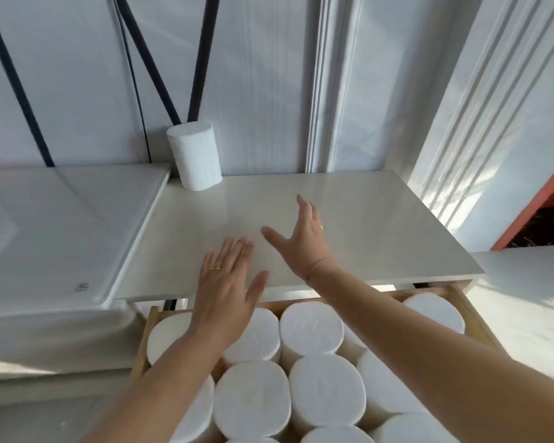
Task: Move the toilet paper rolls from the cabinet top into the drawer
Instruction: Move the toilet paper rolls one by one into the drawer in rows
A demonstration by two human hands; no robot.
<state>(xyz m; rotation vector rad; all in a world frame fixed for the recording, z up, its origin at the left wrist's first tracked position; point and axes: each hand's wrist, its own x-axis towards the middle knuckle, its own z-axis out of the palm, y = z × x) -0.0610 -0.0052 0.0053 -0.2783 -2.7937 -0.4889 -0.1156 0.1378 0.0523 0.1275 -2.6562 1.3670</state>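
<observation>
One white toilet paper roll (pixel 195 155) stands upright at the back left corner of the pale cabinet top (pixel 381 225), against the wall. Below the front edge, the wooden drawer (pixel 474 318) is pulled out and packed with several upright white rolls (pixel 311 327). My left hand (pixel 227 292) hovers over the front edge of the cabinet top and the drawer, fingers spread, holding nothing. My right hand (pixel 301 238) is stretched over the cabinet top, fingers apart and empty, well short of the lone roll.
A white padded surface (pixel 61 235) adjoins the cabinet on the left. Dark straps (pixel 160 68) run down the wall behind the roll. A white moulded wall panel (pixel 493 123) and an orange edge (pixel 531 206) lie to the right.
</observation>
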